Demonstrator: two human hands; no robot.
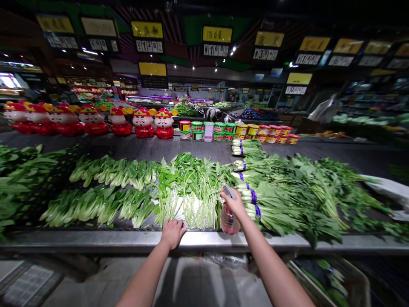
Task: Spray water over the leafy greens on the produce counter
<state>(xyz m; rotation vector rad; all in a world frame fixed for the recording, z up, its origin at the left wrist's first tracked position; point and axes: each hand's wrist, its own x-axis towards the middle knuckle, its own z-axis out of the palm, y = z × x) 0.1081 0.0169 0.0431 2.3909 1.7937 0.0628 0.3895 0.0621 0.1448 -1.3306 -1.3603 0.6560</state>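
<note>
A: Which item do we grip?
B: We close our right hand point(232, 201) around the top of a spray bottle point(229, 221), between the loose leafy greens point(191, 177) and the purple-banded bunches point(281, 209).
A: Where do we position our left hand point(173, 233)?
B: We rest it open, palm down, on the metal front edge of the bench point(204, 243), beside the loose leafy greens.

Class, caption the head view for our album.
Right hand gripping a bottle, left hand on the metal edge beside leafy greens.
</note>
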